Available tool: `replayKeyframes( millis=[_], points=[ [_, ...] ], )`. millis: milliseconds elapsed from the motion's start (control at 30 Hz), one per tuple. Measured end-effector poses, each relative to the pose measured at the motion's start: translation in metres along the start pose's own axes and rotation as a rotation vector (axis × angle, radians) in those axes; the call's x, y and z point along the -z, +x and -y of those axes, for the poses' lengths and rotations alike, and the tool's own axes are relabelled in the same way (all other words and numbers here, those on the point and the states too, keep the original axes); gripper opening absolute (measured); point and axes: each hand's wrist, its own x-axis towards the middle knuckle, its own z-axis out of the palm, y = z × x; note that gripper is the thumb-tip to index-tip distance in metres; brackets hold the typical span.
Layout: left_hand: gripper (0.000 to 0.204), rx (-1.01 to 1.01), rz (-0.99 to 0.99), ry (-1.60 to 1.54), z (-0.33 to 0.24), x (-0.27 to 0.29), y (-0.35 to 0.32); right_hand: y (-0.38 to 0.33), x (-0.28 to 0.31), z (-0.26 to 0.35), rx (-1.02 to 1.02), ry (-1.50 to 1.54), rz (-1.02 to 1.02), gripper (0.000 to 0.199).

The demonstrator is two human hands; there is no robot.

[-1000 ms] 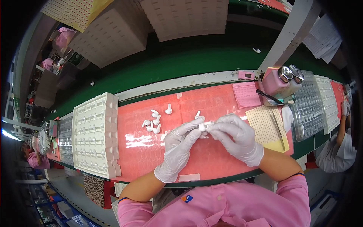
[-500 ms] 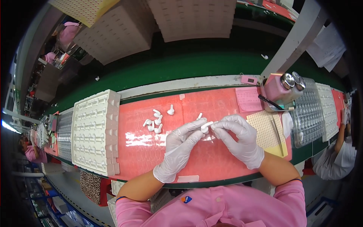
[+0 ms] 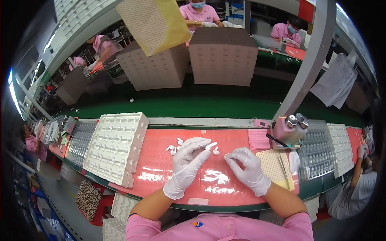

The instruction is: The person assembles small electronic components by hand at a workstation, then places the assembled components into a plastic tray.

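Both my hands wear white gloves over a glossy red mat [image 3: 161, 164]. My left hand [image 3: 187, 162] pinches a small white plastic part [image 3: 210, 146] between its fingertips, lifted slightly above the mat. My right hand [image 3: 249, 169] sits just to the right, fingers curled, pinching something tiny at its thumb and forefinger that I cannot make out. Another white part [image 3: 216, 152] lies on the mat between the hands. A small heap of the same white parts [image 3: 173, 148] lies to the left of my left hand.
A stack of white moulded trays [image 3: 116, 148] stands at the left. A perforated beige pad [image 3: 275, 166], a pink bottle with metal caps [image 3: 287, 130] and clear blister trays [image 3: 317, 150] are to the right. A green conveyor [image 3: 193, 106] runs behind. Co-workers sit around.
My hands have come apart: the left one lifted a white part away to the left, the right one stayed low on the mat. The camera view tipped up.
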Motion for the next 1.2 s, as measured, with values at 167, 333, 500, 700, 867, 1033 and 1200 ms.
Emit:
replayKeyframes(
  millis=[167, 333, 500, 700, 867, 1033, 1200],
  points=[
    [0.03, -0.594, -0.036, 0.683, -0.047, 0.014, -0.015, -0.002, 0.001, 0.005, 0.085, -0.078, -0.039, 0.015],
    [0.028, -0.603, -0.15, 0.801, -0.054, 0.033, -0.047, -0.004, -0.004, 0.01, 0.122, -0.092, -0.025, 0.014],
    [0.027, -0.547, -0.266, 0.835, -0.051, 0.047, -0.068, -0.008, -0.009, 0.006, 0.09, -0.075, 0.032, 0.013],
    [0.024, -0.073, -0.256, 0.593, -0.036, 0.05, -0.094, -0.009, -0.009, 0.01, -0.033, 0.023, 0.041, 0.015],
    [0.023, 0.083, -0.159, 0.214, -0.007, 0.028, -0.105, 0.028, 0.031, 0.007, 0.392, -0.489, -0.353, 0.016],
    [0.026, 0.191, 0.062, -0.21, 0.015, 0.003, -0.105, 0.047, 0.134, -0.032, 0.106, -0.707, -0.504, 0.013],
    [0.027, 0.402, 0.166, -0.314, 0.023, -0.007, -0.101, 0.042, 0.166, -0.081, -0.157, -0.535, -0.313, 0.014]
  ],
)
